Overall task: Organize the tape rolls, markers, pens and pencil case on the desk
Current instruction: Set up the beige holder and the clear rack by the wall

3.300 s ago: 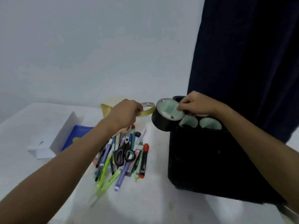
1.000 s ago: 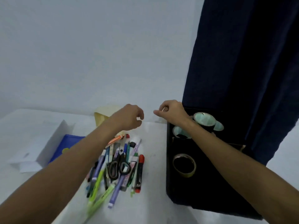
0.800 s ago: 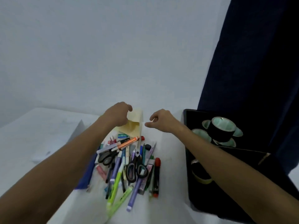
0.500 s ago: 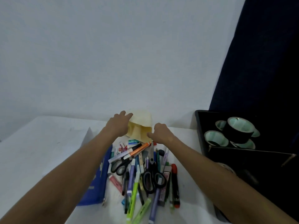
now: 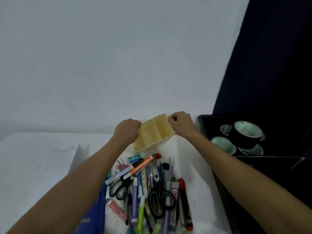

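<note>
Two hands are on the pale yellow divided organiser (image 5: 152,132) at the far edge of the white desk (image 5: 33,159), right up by the wall (image 5: 118,56). The left hand (image 5: 127,130) is curled round the organiser's left end, fingers hidden behind the knuckles; the right hand (image 5: 181,123) pinches its far right rim, fingers tucked in tight. The organiser sits tilted, its open compartments facing the camera.

At six o'clock from the organiser lies the heap of pens and markers (image 5: 148,191), fanned out on the desk. An orange marker (image 5: 143,165) lies slantwise across the top of the heap, a red-capped marker (image 5: 184,200) runs along its right side, and two pairs of black-handled scissors (image 5: 160,201) lie among them. A small teal box (image 5: 134,158) sits just beside the orange marker's far end.

At three o'clock, well apart from the right hand, the black storage box (image 5: 278,174) holds black tape rolls (image 5: 246,134), one stacked on the others. At eight o'clock, a blue case (image 5: 94,215) peeks from under the left forearm, beside a white sheet (image 5: 79,152).
</note>
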The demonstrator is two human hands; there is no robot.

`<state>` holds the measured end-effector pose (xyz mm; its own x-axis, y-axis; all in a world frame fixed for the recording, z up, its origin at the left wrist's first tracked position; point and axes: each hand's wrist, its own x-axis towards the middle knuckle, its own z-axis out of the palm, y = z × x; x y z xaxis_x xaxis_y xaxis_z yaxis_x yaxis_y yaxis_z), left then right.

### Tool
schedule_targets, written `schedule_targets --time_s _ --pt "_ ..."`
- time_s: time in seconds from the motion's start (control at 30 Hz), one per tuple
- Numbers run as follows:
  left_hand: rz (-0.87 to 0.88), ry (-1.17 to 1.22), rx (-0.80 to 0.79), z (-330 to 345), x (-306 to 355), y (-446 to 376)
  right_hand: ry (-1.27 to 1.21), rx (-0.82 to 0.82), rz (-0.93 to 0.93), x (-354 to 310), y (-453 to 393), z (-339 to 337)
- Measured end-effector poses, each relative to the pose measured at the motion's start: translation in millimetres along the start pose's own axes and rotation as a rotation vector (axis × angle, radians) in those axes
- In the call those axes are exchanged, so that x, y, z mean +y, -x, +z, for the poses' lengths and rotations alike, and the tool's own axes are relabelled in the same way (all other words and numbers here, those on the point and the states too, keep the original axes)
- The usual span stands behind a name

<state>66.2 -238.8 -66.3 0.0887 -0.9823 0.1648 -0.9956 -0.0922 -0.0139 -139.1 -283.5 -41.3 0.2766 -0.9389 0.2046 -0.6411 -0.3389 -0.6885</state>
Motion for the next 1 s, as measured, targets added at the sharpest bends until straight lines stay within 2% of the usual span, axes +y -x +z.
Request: schedule_targets --time_s 0.23,0.37,0.5,1.0 --pt "-0.106 0.201 -0.034 8.7 46.2 -14.1 -0.169 0.055 0.217 33.6 6.9 -16.0" --pt "-0.169 0.41 -0.103 18.3 66.5 -12.7 -0.228 -0.076 0.36 43.3 12.3 -4.9" --pt "-0.238 0.53 -0.098 22.1 79.0 -9.1 -0.155 -0.206 0.312 47.1 16.1 8.3" --pt "-0.281 0.591 -0.122 21.7 77.5 -6.4 -0.045 -0.056 0.181 42.4 21.9 12.2"
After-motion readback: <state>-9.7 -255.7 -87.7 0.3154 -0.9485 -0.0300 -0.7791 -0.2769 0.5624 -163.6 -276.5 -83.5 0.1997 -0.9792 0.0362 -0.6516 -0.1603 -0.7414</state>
